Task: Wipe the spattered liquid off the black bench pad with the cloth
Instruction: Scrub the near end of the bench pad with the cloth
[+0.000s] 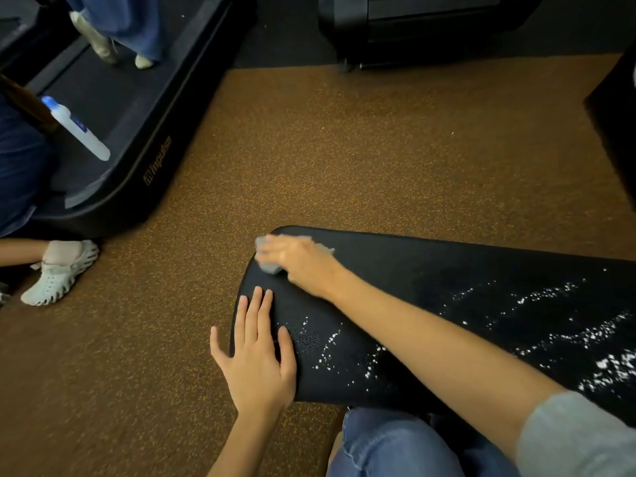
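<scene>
Bench pad [430, 270], black and rounded at its near-left end, lies across the lower right of my head view above a speckled brown floor [309, 149]. My right hand [303, 263] reaches across the pad to its far left corner and presses a grey cloth [266, 261] flat against the surface; the fingers [275, 244] are spread over the cloth and bear down on it rather than pinching it, and the hand is motion-blurred. My left hand [256, 352] rests palm down on the rounded end of the pad, fingers extended and slightly apart, holding nothing, with the thumb hanging off the edge over the floor. White spattered liquid [568, 332] lies in beads and streaks over the right portion of the pad, and a smaller patch sits just beside my left hand, between it and my right forearm. The area around the cloth appears free of droplets. My denim-covered knee [395, 442] is below the pad. At left, a black treadmill [137, 132] carries a white spray bottle [77, 129], and another person's white clog [58, 273] stands on the floor.
</scene>
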`<state>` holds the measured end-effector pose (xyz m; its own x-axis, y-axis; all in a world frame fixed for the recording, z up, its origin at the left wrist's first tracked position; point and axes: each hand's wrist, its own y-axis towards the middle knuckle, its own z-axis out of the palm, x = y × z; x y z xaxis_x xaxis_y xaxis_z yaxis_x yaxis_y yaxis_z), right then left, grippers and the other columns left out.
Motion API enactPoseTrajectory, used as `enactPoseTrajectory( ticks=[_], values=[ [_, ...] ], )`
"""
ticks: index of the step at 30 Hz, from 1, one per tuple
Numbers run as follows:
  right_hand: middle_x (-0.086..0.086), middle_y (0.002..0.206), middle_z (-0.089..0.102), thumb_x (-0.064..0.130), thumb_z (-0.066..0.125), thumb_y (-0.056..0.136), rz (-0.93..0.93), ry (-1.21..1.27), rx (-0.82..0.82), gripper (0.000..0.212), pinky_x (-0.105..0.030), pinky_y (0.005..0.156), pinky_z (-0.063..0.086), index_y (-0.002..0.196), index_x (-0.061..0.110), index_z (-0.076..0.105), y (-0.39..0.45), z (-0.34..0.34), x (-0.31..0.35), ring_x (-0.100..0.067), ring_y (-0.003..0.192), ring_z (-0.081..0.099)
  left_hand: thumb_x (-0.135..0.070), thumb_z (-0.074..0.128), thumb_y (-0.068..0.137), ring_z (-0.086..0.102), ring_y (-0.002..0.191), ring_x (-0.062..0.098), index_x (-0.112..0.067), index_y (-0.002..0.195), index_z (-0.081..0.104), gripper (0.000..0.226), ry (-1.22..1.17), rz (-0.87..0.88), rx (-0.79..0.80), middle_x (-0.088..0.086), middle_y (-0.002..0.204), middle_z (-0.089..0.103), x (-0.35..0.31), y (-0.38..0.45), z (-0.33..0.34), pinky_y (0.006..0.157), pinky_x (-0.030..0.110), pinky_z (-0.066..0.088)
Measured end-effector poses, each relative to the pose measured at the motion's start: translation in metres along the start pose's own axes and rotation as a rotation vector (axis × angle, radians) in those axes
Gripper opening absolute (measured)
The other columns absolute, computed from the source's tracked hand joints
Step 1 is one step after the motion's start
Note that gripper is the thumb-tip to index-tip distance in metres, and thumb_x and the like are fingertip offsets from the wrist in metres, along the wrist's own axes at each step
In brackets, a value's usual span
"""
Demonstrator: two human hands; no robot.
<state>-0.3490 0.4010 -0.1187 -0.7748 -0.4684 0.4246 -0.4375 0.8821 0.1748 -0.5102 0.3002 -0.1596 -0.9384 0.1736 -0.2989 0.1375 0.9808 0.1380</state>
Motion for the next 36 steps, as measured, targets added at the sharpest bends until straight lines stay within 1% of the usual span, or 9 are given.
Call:
enactPoseTrajectory(
  ticks=[2,7,15,18,24,27,30,33,36],
  values=[
    [-0.022,0.124,0.062,-0.018,0.047,0.074,-0.078,0.033,-0.022,0.047,-0.033,0.109,0.030,0.116,-0.006,0.063,-0.010,0.006,0.004,-0.035,0.124,0.052,-0.042,0.026,0.099,0.014,0.152,0.005,-0.030,0.154,0.033,0.057,0.010,0.002,0.007,-0.015,0.163,0.024,0.001,0.000,0.001,0.122,0.053,0.003],
    [-0.013,0.141,0.050,-0.023,0.058,0.065,0.207,-0.027,-0.079,0.071,-0.030,0.116,0.026,0.130,0.005,0.057,-0.032,-0.023,-0.045,-0.023,0.137,0.041,-0.042,0.027,0.099,0.015,0.152,0.005,-0.032,0.154,0.032,0.056,-0.009,0.023,0.000,-0.016,0.163,0.024,0.002,-0.001,0.000,0.122,0.052,0.002],
    [-0.013,0.138,0.052,-0.030,0.053,0.066,0.467,-0.030,-0.208,0.071,-0.027,0.115,0.024,0.130,0.003,0.056,-0.116,-0.035,-0.069,-0.024,0.135,0.042,-0.041,0.028,0.099,0.015,0.152,0.006,-0.031,0.154,0.032,0.056,0.002,0.014,-0.009,-0.014,0.163,0.025,0.002,-0.001,0.003,0.122,0.052,0.001],
    [-0.010,0.143,0.048,-0.025,0.049,0.073,0.455,0.003,-0.232,0.067,-0.031,0.117,0.025,0.133,0.006,0.054,-0.083,-0.015,-0.046,-0.020,0.138,0.038,-0.041,0.027,0.098,0.015,0.152,0.006,-0.030,0.154,0.032,0.057,0.011,0.008,-0.001,-0.014,0.163,0.025,0.001,-0.001,0.002,0.122,0.051,0.001],
    [-0.017,0.149,0.037,-0.018,0.048,0.082,0.379,0.094,-0.243,0.059,-0.020,0.115,0.008,0.138,0.000,0.045,-0.051,0.007,-0.016,-0.024,0.144,0.026,-0.042,0.026,0.099,0.013,0.152,0.005,-0.031,0.155,0.030,0.057,0.008,0.010,0.003,-0.015,0.163,0.023,0.003,0.000,0.001,0.122,0.052,0.002],
    [-0.011,0.145,0.045,-0.027,0.053,0.066,0.395,0.007,-0.246,0.075,-0.026,0.118,0.020,0.135,0.004,0.051,-0.091,-0.011,-0.034,-0.020,0.140,0.035,-0.043,0.025,0.099,0.012,0.152,0.004,-0.032,0.155,0.029,0.057,0.007,0.018,0.010,-0.015,0.164,0.022,0.003,0.000,0.001,0.122,0.053,0.002],
    [-0.013,0.138,0.053,-0.032,0.051,0.057,0.545,-0.016,-0.277,0.081,-0.028,0.115,0.025,0.130,0.003,0.056,-0.133,-0.032,-0.055,-0.023,0.135,0.043,-0.042,0.025,0.099,0.011,0.152,0.004,-0.032,0.155,0.029,0.057,-0.005,0.014,0.010,-0.015,0.164,0.022,0.002,-0.001,0.001,0.122,0.052,-0.001],
    [-0.015,0.139,0.052,-0.031,0.049,0.062,0.698,0.005,-0.359,0.075,-0.029,0.115,0.025,0.130,0.001,0.056,-0.133,-0.030,-0.050,-0.023,0.136,0.042,-0.041,0.025,0.099,0.013,0.152,0.006,-0.030,0.155,0.031,0.057,0.002,0.010,0.002,-0.014,0.164,0.023,0.001,0.000,0.001,0.122,0.052,-0.001],
    [-0.016,0.143,0.048,-0.025,0.053,0.071,0.690,0.089,-0.378,0.064,-0.031,0.119,0.019,0.131,-0.001,0.053,-0.100,-0.012,-0.021,-0.024,0.138,0.038,-0.040,0.026,0.098,0.015,0.152,0.007,-0.029,0.154,0.032,0.058,0.009,0.015,-0.004,-0.013,0.163,0.024,0.001,-0.001,0.001,0.122,0.053,0.000]
  ],
)
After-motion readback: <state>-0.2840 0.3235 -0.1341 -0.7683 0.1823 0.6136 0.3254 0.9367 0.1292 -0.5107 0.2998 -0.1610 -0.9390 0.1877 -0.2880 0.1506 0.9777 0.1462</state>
